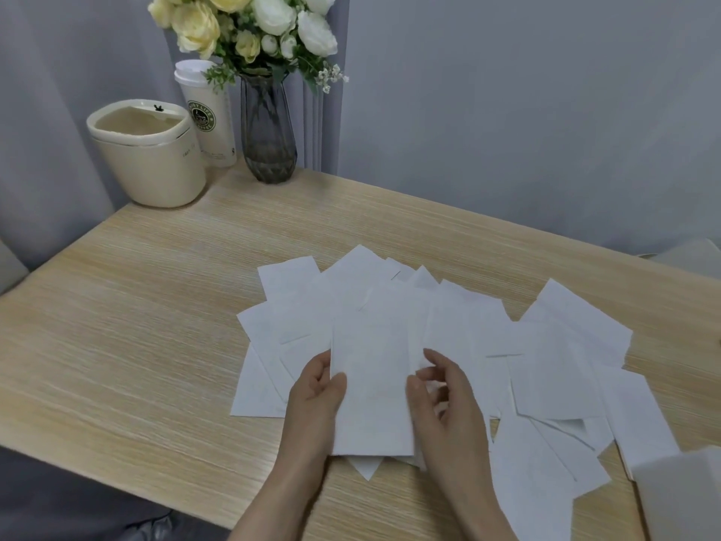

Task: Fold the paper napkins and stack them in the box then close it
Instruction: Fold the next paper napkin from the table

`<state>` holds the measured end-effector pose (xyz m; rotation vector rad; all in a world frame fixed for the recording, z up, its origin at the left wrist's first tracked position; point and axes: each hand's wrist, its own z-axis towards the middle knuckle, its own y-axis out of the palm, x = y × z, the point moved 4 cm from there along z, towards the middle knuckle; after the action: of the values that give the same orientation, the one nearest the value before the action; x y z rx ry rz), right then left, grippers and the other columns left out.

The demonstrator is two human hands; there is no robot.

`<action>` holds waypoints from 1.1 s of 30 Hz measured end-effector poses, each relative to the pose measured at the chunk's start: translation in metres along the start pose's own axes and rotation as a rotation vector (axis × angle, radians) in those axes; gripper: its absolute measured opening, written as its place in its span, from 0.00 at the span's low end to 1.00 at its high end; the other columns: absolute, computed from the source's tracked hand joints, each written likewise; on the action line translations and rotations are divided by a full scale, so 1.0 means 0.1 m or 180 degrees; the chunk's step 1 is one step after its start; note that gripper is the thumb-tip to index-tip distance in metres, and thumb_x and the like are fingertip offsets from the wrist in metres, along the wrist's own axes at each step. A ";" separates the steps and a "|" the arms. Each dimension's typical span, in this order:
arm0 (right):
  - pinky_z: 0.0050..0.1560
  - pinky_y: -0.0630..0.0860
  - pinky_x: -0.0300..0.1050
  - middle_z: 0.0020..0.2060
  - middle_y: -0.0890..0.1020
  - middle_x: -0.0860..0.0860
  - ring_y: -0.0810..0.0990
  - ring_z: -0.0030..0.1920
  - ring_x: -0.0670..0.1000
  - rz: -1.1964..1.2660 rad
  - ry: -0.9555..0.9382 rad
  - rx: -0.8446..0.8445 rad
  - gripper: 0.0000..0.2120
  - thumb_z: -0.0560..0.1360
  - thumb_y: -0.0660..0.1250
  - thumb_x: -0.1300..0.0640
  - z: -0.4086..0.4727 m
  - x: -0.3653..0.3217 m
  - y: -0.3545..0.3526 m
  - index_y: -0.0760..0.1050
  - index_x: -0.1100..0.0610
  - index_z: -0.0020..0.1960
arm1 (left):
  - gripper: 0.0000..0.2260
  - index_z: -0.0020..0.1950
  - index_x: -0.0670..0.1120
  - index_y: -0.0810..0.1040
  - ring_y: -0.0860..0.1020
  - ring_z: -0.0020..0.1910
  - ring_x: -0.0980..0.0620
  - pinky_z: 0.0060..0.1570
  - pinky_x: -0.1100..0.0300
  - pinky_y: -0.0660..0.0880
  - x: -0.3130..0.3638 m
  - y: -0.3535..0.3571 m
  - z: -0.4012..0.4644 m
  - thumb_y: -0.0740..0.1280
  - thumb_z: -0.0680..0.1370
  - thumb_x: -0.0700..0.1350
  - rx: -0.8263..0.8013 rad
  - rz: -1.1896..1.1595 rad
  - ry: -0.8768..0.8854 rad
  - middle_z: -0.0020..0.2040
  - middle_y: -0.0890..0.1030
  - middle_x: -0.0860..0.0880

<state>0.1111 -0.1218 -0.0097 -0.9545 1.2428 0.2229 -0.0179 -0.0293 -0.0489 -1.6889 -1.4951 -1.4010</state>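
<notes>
Several white paper napkins (546,365) lie spread in an overlapping fan across the wooden table (136,326). One long napkin (370,380) sits on top in the middle, between my hands. My left hand (316,396) pinches its left edge with thumb on top. My right hand (444,392) holds its right edge with curled fingers. A white box (679,497) shows only partly at the bottom right corner.
At the table's far left corner stand a cream lidded bin (152,158), a white tumbler (208,115) and a dark glass vase (267,130) with white and yellow flowers. Grey curtains hang behind. The table's near edge runs just below my wrists.
</notes>
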 end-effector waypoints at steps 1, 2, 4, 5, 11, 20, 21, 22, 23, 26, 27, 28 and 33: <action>0.43 0.70 0.33 0.50 0.76 0.37 0.75 0.47 0.36 0.0084 -0.0010 -0.0007 0.16 0.77 0.63 0.49 -0.01 -0.02 0.00 0.66 0.38 0.63 | 0.13 0.59 0.49 0.78 0.84 0.49 0.50 0.43 0.59 0.79 0.01 0.03 -0.02 0.61 0.80 0.34 -0.0034 -0.0017 0.0016 0.50 0.86 0.48; 0.44 0.71 0.30 0.53 0.74 0.35 0.74 0.50 0.32 0.0254 0.0083 -0.0083 0.19 0.78 0.62 0.49 -0.01 -0.04 0.00 0.63 0.38 0.67 | 0.14 0.59 0.50 0.78 0.84 0.49 0.50 0.44 0.59 0.79 0.02 0.07 -0.04 0.61 0.80 0.34 -0.0073 -0.0018 0.0029 0.50 0.86 0.49; 0.45 0.67 0.20 0.59 0.68 0.29 0.68 0.51 0.20 0.0662 0.0362 -0.0336 0.23 0.80 0.58 0.49 -0.01 -0.04 0.03 0.56 0.36 0.71 | 0.14 0.59 0.52 0.77 0.84 0.50 0.52 0.47 0.57 0.79 0.05 0.18 -0.07 0.61 0.81 0.36 -0.0171 0.0026 0.0063 0.50 0.86 0.52; 0.45 0.64 0.16 0.60 0.64 0.25 0.63 0.50 0.16 0.0792 0.0433 -0.0426 0.24 0.81 0.57 0.50 -0.01 -0.03 0.03 0.52 0.35 0.72 | 0.14 0.60 0.53 0.77 0.84 0.50 0.54 0.47 0.58 0.78 0.06 0.23 -0.09 0.61 0.81 0.37 -0.0209 0.0069 0.0096 0.50 0.85 0.54; 0.46 0.60 0.13 0.57 0.58 0.20 0.59 0.48 0.13 0.0938 0.0392 -0.0517 0.27 0.82 0.55 0.56 -0.01 -0.03 -0.08 0.50 0.33 0.71 | 0.15 0.60 0.61 0.71 0.81 0.51 0.64 0.46 0.67 0.78 0.03 0.51 -0.17 0.64 0.80 0.41 -0.0352 0.0417 0.0257 0.55 0.80 0.61; 0.42 0.71 0.23 0.52 0.77 0.41 0.79 0.41 0.35 0.1221 0.0334 -0.0125 0.32 0.75 0.68 0.57 -0.07 0.05 -0.37 0.58 0.39 0.72 | 0.23 0.68 0.59 0.65 0.75 0.63 0.57 0.64 0.54 0.73 0.11 0.65 -0.22 0.65 0.79 0.38 0.0506 0.0156 0.0701 0.65 0.76 0.56; 0.42 0.72 0.25 0.50 0.78 0.42 0.81 0.41 0.38 0.1278 0.0349 -0.0115 0.32 0.74 0.69 0.57 -0.09 0.07 -0.36 0.59 0.39 0.72 | 0.23 0.71 0.56 0.65 0.75 0.64 0.55 0.66 0.51 0.72 0.12 0.67 -0.23 0.65 0.80 0.38 0.0651 0.0046 0.0738 0.66 0.75 0.55; 0.42 0.72 0.26 0.47 0.79 0.44 0.82 0.41 0.42 0.1307 0.0345 -0.0116 0.33 0.74 0.69 0.56 -0.12 0.09 -0.34 0.58 0.39 0.73 | 0.23 0.72 0.53 0.65 0.74 0.65 0.54 0.67 0.51 0.71 0.13 0.70 -0.24 0.64 0.80 0.38 0.0776 -0.0057 0.0778 0.66 0.75 0.54; 0.43 0.73 0.28 0.43 0.80 0.45 0.83 0.41 0.44 0.1322 0.0327 -0.0112 0.34 0.74 0.69 0.56 -0.16 0.11 -0.32 0.57 0.38 0.73 | 0.23 0.73 0.51 0.65 0.74 0.66 0.54 0.67 0.52 0.71 0.13 0.73 -0.26 0.64 0.80 0.37 0.0874 -0.0154 0.0801 0.66 0.75 0.54; 0.46 0.74 0.28 0.39 0.81 0.40 0.82 0.44 0.41 0.1479 0.0306 -0.0036 0.35 0.76 0.67 0.59 -0.24 0.13 -0.26 0.53 0.37 0.73 | 0.23 0.73 0.49 0.65 0.75 0.64 0.54 0.66 0.52 0.72 0.10 0.85 -0.33 0.64 0.80 0.36 0.0957 -0.0361 0.0749 0.65 0.76 0.52; 0.46 0.74 0.28 0.42 0.82 0.37 0.81 0.46 0.39 0.1524 0.0326 0.0018 0.35 0.77 0.66 0.60 -0.25 0.14 -0.25 0.53 0.37 0.73 | 0.23 0.73 0.49 0.66 0.76 0.63 0.54 0.66 0.51 0.73 0.08 0.88 -0.36 0.65 0.79 0.36 0.0934 -0.0372 0.0734 0.65 0.76 0.51; 0.46 0.74 0.29 0.45 0.83 0.38 0.81 0.46 0.39 0.1537 0.0353 0.0081 0.34 0.77 0.65 0.62 -0.24 0.16 -0.27 0.54 0.37 0.73 | 0.23 0.72 0.48 0.66 0.76 0.63 0.54 0.65 0.50 0.73 0.07 0.89 -0.37 0.65 0.79 0.36 0.0898 -0.0370 0.0723 0.65 0.77 0.51; 0.42 0.73 0.35 0.43 0.74 0.63 0.74 0.39 0.48 0.1290 0.0437 0.0107 0.30 0.78 0.61 0.66 -0.10 0.26 -0.50 0.61 0.41 0.73 | 0.21 0.69 0.54 0.69 0.77 0.63 0.51 0.66 0.45 0.73 0.07 0.76 -0.31 0.67 0.79 0.40 0.0677 -0.0562 0.0545 0.64 0.78 0.51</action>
<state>0.1449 -0.1685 -0.0080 -0.6897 1.5573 0.4586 0.0400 -0.0745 -0.0115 -1.3032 -1.6614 -1.3805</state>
